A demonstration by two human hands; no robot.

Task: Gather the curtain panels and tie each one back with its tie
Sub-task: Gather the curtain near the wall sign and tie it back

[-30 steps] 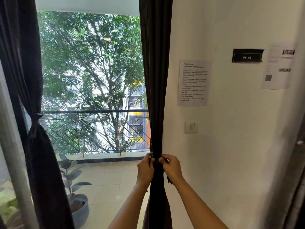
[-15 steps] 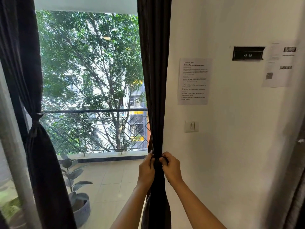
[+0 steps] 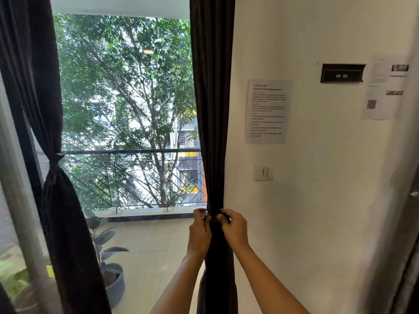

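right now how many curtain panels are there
2: left panel, tied, left of the window; right panel by the wall, between left hand and right hand. Others may be hidden.

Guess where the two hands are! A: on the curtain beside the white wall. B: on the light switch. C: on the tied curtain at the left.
A: the left hand and the right hand both pinch the right curtain, which hangs beside the white wall.

The curtain panel [image 3: 212, 109] next to your right hand [image 3: 234, 230] is plain dark brown. The wall [image 3: 317, 200] right of it is white.
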